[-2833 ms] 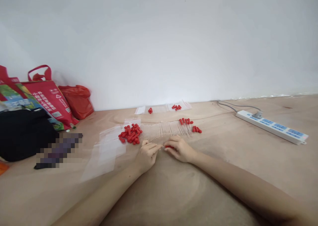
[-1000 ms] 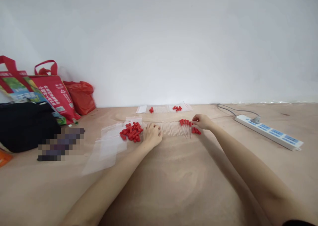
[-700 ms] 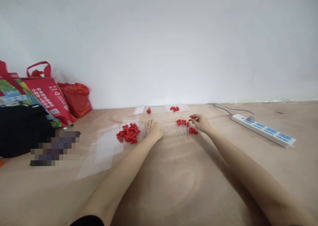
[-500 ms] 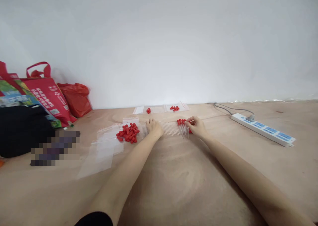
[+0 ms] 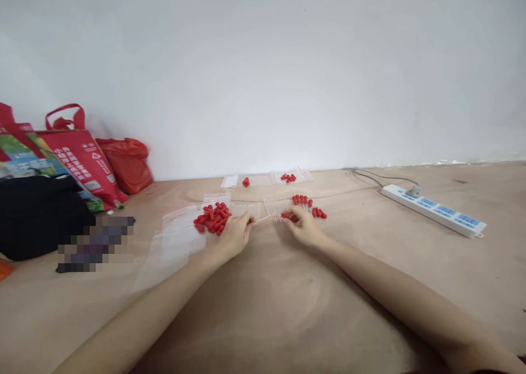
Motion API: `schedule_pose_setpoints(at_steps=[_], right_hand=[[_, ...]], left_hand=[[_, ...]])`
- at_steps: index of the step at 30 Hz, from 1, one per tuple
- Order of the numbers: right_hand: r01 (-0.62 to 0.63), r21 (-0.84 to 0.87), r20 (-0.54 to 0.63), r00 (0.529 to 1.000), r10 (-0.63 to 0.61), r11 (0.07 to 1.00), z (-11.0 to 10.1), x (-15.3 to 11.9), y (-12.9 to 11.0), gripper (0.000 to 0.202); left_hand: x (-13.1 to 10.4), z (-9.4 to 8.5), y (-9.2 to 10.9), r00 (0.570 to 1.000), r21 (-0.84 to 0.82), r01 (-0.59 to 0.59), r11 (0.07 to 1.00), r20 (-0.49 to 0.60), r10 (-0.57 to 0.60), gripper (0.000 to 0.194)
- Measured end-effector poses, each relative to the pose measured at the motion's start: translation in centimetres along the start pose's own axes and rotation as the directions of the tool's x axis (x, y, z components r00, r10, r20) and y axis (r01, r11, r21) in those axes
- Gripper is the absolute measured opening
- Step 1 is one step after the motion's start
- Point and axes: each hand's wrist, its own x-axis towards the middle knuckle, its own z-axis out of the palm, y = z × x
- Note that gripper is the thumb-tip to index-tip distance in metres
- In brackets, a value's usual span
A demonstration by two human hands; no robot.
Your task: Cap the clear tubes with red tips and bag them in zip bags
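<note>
My left hand [image 5: 237,232] pinches one end of a thin clear tube [image 5: 263,219], which points right toward my other hand. Fingers curled, my right hand [image 5: 303,227] holds a red rubber bulb [image 5: 290,217]; whether the tube touches it I cannot tell. Between and behind the hands lies a row of clear tubes [image 5: 276,207] side by side. Several red bulbs sit at the row's right end [image 5: 302,200], and a few more red bulbs [image 5: 319,213] lie beside my right hand. A pile of red bulbs [image 5: 212,217] rests left of my left hand.
Clear plastic bags [image 5: 176,242] lie at left, under part of the pile. Another bag [image 5: 263,180] with tubes and red bulbs is by the wall. A power strip [image 5: 433,210] lies right; red bags [image 5: 125,165] and a black bag [image 5: 41,215] stand left.
My left hand has moved left and nearer, and now holds a single tube. My right hand has come left and nearer from the capped end, with a red bulb in its fingers.
</note>
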Motion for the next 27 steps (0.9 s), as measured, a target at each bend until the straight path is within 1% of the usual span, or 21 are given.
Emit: schedule_pose_setpoints(at_steps=[1,3,5,9,12,18,21,24,27], right_hand=[[0.002,0.014,0.038,0.999,-0.002,1.0,0.5,-0.1,-0.5,0.012],[-0.009,0.036,0.091,0.996,0.006,0.999,1.3,-0.4,-1.2,0.015],[-0.011,0.04,0.112,0.994,0.007,0.999,2.0,-0.8,-1.5,0.018],[0.067,0.001,0.14,0.988,-0.066,0.998,2.2,-1.4,-1.7,0.016],[0.101,-0.035,0.143,0.985,-0.095,0.994,1.9,-1.6,-1.8,0.013],[0.112,0.007,0.134,0.985,-0.111,0.994,1.9,-1.6,-1.8,0.011],[0.114,0.021,0.14,0.983,-0.116,0.993,1.9,-1.6,-1.8,0.01],[0.115,0.037,0.136,0.983,-0.119,0.993,1.9,-1.6,-1.7,0.012],[0.128,0.048,0.134,0.982,-0.133,0.991,1.9,-1.6,-1.8,0.016]], left_hand=[[-0.9,0.2,-0.3,0.996,-0.047,-0.043,0.998,-0.076,0.04,0.013],[-2.2,0.6,-0.9,0.978,-0.09,-0.127,0.988,-0.178,0.11,0.016],[-2.9,1.0,-1.1,0.965,-0.103,-0.177,0.979,-0.216,0.151,0.019],[-3.0,1.3,-0.9,0.96,-0.106,-0.221,0.969,-0.199,0.197,0.021],[-2.8,1.4,-0.8,0.961,-0.111,-0.225,0.968,-0.189,0.201,0.02],[-2.9,1.6,-1.0,0.967,-0.121,-0.206,0.971,-0.178,0.183,0.019],[-2.9,1.7,-1.2,0.961,-0.124,-0.238,0.963,-0.171,0.216,0.021],[-2.9,1.7,-1.2,0.954,-0.108,-0.275,0.955,-0.158,0.257,0.027],[-3.0,1.6,-1.1,0.953,-0.086,-0.277,0.957,-0.152,0.262,0.03]])
